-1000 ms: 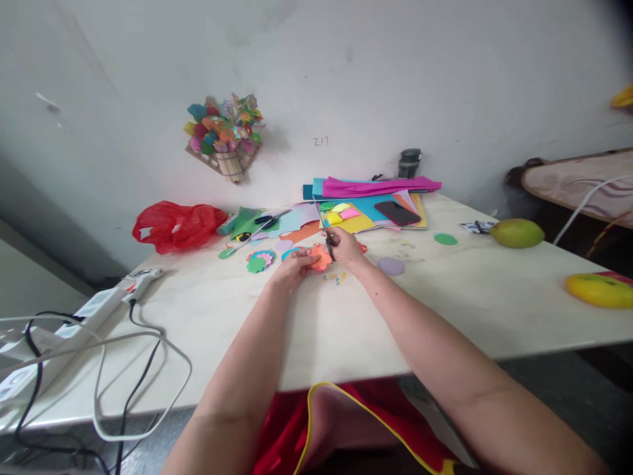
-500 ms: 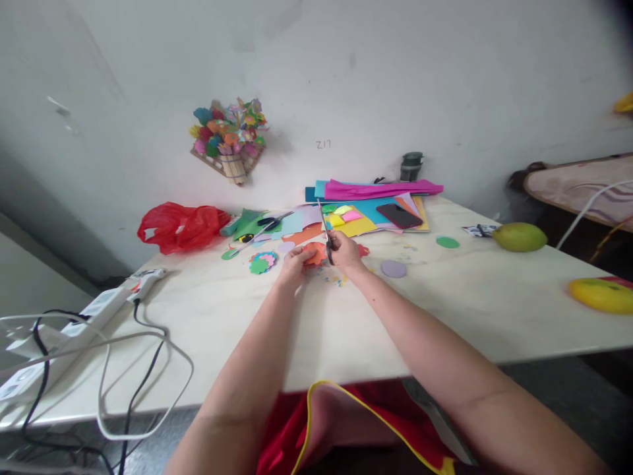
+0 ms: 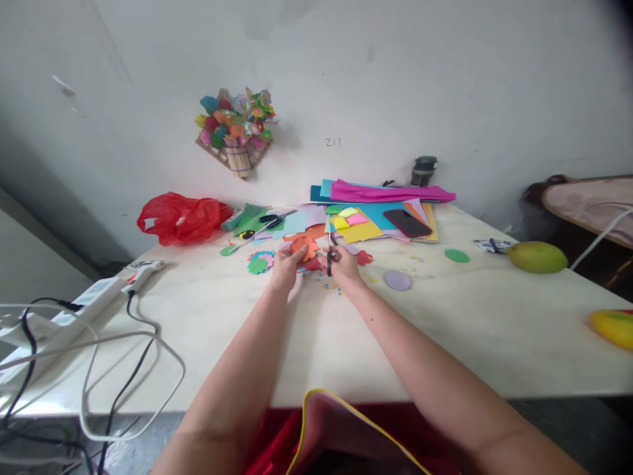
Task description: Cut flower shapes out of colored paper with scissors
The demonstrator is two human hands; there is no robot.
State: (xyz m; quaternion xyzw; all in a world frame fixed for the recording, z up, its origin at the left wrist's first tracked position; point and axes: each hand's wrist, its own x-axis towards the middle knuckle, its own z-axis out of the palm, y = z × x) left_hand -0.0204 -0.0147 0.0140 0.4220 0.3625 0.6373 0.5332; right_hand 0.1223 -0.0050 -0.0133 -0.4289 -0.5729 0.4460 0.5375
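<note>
Between the thumb and fingers of my left hand (image 3: 285, 269) is an orange paper flower (image 3: 305, 247) with a scalloped edge. My right hand (image 3: 345, 266) grips a pair of scissors (image 3: 330, 241) by the handles, blades pointing away from me. The blades are just right of the flower and apart from it. Red paper pieces lie under and beside my hands, one of them a red flower (image 3: 364, 257). Tiny paper scraps (image 3: 337, 290) are scattered below my right hand. Left of my left hand rests a stack of scalloped paper flowers (image 3: 259, 264), green on top.
Coloured paper sheets (image 3: 368, 227), a phone (image 3: 408, 223) and a second pair of scissors (image 3: 271, 220) lie at the back. A red plastic bag (image 3: 180, 218) sits far left, near a power strip (image 3: 99, 293) with cables. Mangoes (image 3: 537, 256) are on the right.
The orange flower has shifted slightly left and up in my left hand, away from the scissors. The scissors have moved a little down and apart from it. The view has shifted slightly.
</note>
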